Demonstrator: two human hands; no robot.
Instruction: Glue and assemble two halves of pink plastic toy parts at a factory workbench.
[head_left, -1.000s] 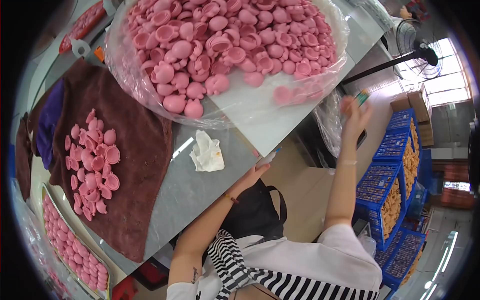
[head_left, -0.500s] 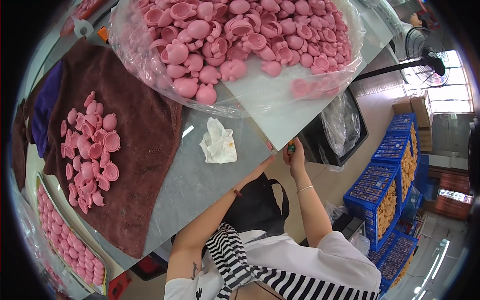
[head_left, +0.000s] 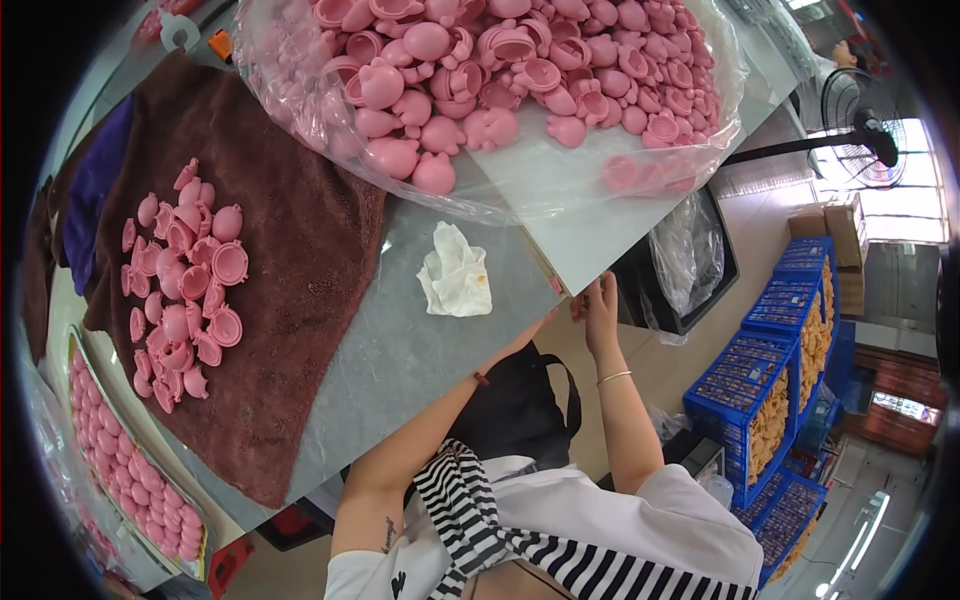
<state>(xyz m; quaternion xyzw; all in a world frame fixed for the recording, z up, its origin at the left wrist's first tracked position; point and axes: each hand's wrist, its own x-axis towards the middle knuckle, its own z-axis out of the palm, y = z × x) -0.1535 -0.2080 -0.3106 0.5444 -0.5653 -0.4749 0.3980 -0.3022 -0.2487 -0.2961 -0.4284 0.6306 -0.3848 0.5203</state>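
Observation:
At the table's near corner, my left hand (head_left: 547, 318) goes in under the edge, so its fingers are hidden. Just right of that corner is my right hand (head_left: 601, 312), its fingers curled; whatever they close on is too small or covered to make out. A crumpled white tissue (head_left: 455, 272) lies on the grey tabletop (head_left: 375, 350) beyond my left forearm. Pink rounded plastic shells (head_left: 172, 280), some hollow side up, sit in a loose heap on a brown cloth (head_left: 290, 250) at the left. Neither hand touches them.
A large clear bag (head_left: 480, 207) full of pink shells spreads over the table's far side. A tray of pink pieces (head_left: 130, 470) stands at lower left. To the right are a black bin (head_left: 722, 245), blue crates (head_left: 715, 400) with tan pieces, and a fan (head_left: 870, 135).
The small green and orange thing that showed in my right hand is out of sight now, and the fingers have shifted. The view has moved slightly; the table things stay put.

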